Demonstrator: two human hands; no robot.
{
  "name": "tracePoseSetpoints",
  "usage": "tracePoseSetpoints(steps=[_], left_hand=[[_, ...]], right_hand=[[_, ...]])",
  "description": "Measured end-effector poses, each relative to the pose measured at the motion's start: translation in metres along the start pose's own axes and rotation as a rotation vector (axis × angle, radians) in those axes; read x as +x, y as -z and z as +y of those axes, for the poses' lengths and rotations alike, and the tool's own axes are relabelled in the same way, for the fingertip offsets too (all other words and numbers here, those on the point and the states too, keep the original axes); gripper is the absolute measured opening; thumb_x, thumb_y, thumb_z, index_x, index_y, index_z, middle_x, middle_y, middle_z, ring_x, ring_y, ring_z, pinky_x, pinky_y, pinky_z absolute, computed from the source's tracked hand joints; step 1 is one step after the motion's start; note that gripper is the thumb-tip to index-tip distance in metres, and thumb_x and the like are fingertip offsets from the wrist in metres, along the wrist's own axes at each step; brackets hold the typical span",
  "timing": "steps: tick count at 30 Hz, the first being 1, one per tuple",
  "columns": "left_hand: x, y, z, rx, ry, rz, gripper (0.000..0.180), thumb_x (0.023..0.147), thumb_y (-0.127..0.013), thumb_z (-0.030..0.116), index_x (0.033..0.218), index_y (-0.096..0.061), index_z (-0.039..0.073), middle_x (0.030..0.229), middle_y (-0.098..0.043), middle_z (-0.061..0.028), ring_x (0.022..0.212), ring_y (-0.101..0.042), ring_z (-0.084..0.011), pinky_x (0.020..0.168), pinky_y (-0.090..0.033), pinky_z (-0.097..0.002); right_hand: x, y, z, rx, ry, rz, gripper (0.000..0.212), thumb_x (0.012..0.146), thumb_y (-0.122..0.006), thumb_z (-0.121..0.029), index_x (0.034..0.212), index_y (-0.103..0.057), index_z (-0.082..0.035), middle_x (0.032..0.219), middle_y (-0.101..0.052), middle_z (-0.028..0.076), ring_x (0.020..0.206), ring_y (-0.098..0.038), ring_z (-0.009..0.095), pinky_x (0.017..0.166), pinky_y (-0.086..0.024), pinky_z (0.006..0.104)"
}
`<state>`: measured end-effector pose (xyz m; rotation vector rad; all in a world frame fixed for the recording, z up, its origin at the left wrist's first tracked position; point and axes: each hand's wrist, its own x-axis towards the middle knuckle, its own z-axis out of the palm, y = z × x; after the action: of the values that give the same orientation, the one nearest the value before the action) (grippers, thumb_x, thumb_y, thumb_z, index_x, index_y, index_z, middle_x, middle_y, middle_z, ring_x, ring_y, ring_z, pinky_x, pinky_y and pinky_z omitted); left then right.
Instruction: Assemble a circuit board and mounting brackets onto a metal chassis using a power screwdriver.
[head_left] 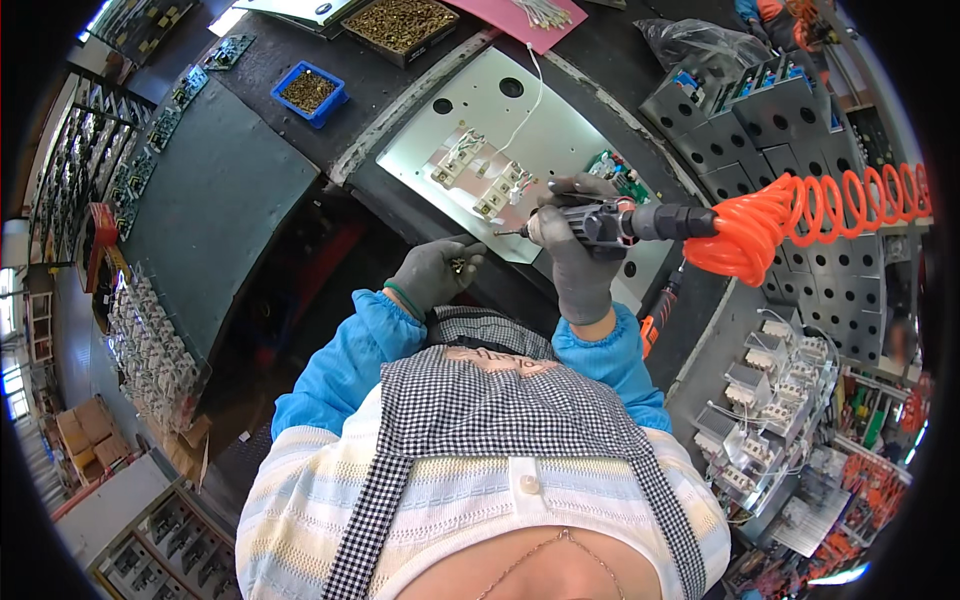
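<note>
My right hand [580, 255], in a grey glove, is wrapped round a pneumatic screwdriver [600, 224]. The tool lies nearly level, its thin bit pointing left above the near edge of a pale metal panel [530, 130]. Left of the bit tip, my gloved left hand [432, 274] is curled around a few small brassy screws [459, 265]. White terminal blocks [462, 158] sit on the panel, with a white wire running up from them. A green circuit board [618, 175] lies at the panel's right, just past my right hand.
An orange coiled hose [810, 215] stretches right from the tool. A second orange-and-black screwdriver [660, 312] rests beside my right sleeve. Beyond the panel are a blue screw bin [310, 93] and a larger screw tray [400, 22]. Grey metal boxes [770, 125] are stacked at right.
</note>
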<state>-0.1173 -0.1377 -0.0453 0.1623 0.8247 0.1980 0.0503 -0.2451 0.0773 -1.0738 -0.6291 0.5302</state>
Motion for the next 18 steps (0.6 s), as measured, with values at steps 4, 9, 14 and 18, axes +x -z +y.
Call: tracePoseSetpoints(steps=[4, 9, 14, 18], left_hand=[[-0.005, -0.01, -0.005, 0.13, -0.051, 0.01, 0.036, 0.107, -0.043, 0.013, 0.137, -0.053, -0.007, 0.122, -0.064, -0.0137, 0.098, -0.064, -0.0195, 0.079, -0.055, -0.0274], [-0.006, -0.017, -0.006, 0.237, -0.139, -0.012, 0.034, 0.111, -0.042, 0.019, 0.135, -0.053, -0.003, 0.118, -0.065, -0.0111, 0.094, -0.064, -0.0162, 0.075, -0.055, -0.0256], [-0.01, -0.014, -0.005, 0.163, -0.169, -0.038, 0.03, 0.11, -0.05, 0.019, 0.136, -0.053, 0.004, 0.103, -0.064, -0.0044, 0.08, -0.059, -0.0107, 0.065, -0.052, -0.0213], [-0.01, -0.016, -0.007, 0.186, -0.173, -0.003, 0.026, 0.109, -0.052, 0.019, 0.131, -0.055, 0.005, 0.1, -0.062, -0.002, 0.076, -0.057, -0.0087, 0.062, -0.05, -0.02]], right_hand=[[0.002, -0.008, 0.004, -0.056, 0.024, -0.071, 0.037, 0.083, -0.075, 0.006, 0.116, -0.06, -0.002, 0.106, -0.068, 0.009, 0.092, -0.069, 0.014, 0.082, -0.058, 0.0285], [0.008, -0.011, 0.007, -0.138, 0.022, -0.084, 0.037, 0.081, -0.076, 0.004, 0.113, -0.06, -0.002, 0.104, -0.068, 0.007, 0.092, -0.068, 0.013, 0.082, -0.058, 0.0286], [0.01, -0.005, 0.009, -0.077, 0.009, -0.141, 0.042, 0.085, -0.074, 0.004, 0.122, -0.056, -0.003, 0.107, -0.068, 0.01, 0.091, -0.067, 0.014, 0.075, -0.059, 0.0276], [0.007, -0.012, 0.004, -0.008, -0.015, -0.092, 0.041, 0.083, -0.075, 0.001, 0.121, -0.058, -0.001, 0.108, -0.068, 0.009, 0.092, -0.068, 0.013, 0.082, -0.058, 0.0284]])
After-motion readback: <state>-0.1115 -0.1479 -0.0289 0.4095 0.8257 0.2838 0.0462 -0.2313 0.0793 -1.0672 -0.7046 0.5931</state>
